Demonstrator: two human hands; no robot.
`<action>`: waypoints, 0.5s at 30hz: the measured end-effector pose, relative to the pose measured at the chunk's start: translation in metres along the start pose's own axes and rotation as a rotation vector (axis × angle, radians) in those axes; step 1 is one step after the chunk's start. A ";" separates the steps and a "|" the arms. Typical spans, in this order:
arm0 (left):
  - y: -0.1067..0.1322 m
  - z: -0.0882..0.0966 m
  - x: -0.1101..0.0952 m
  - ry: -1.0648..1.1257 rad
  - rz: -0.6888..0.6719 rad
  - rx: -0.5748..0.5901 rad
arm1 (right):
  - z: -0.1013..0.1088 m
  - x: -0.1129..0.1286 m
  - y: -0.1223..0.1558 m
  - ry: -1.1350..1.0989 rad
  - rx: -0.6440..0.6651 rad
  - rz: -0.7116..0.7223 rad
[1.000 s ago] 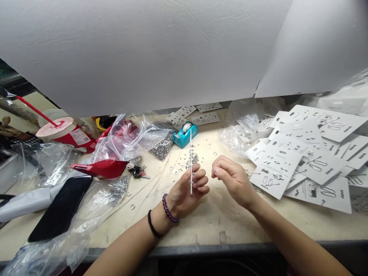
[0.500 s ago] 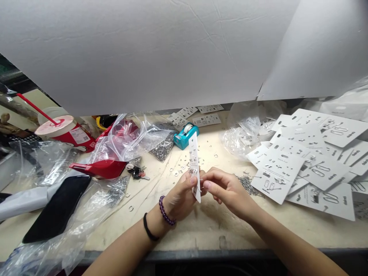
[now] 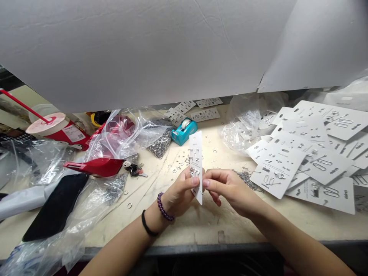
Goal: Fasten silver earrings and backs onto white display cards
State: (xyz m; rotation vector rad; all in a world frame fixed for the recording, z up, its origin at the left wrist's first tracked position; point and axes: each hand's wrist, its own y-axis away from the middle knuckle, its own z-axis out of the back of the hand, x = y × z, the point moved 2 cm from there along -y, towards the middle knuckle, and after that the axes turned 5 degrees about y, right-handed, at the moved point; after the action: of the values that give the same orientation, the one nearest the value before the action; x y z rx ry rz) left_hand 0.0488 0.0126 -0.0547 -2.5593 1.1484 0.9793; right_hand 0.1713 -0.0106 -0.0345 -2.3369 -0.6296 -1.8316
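A white earring card [image 3: 196, 153] stands upright and turned partly edge-on above the middle of the table, small metal earrings set in its face. My left hand [image 3: 184, 189] is closed on its lower part, thumb on the front. At the card's back right edge, my right hand [image 3: 227, 188] has thumb and forefinger pinched together; whatever lies between those fingertips is too small or hidden to name. Loose small metal pieces [image 3: 176, 165] are scattered on the table behind the card. A pile of tiny metal parts [image 3: 245, 179] lies just beyond my right hand.
Many filled earring cards [image 3: 278, 165] lie heaped at the right. A teal tape dispenser [image 3: 184, 132] stands behind my hands. On the left are a red scoop [image 3: 97, 167], keys [image 3: 133, 168], a black phone [image 3: 56, 207], plastic bags [image 3: 115, 134] and a red cup [image 3: 61, 132] with a straw.
The card has turned so more of its front face shows. My right fingers stay close at its edge, and the whole view has shifted slightly.
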 end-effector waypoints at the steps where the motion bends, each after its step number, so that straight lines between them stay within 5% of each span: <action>1: 0.000 0.001 0.000 -0.010 0.014 0.001 | 0.000 -0.001 0.000 -0.011 -0.001 0.002; 15: 0.000 0.000 0.001 -0.029 0.014 -0.078 | 0.002 0.000 0.000 0.020 -0.088 0.057</action>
State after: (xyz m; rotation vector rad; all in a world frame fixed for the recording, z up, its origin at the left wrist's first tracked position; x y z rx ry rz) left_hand 0.0494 0.0121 -0.0554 -2.5908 1.1435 1.0812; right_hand 0.1730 -0.0099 -0.0349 -2.3612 -0.4842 -1.8931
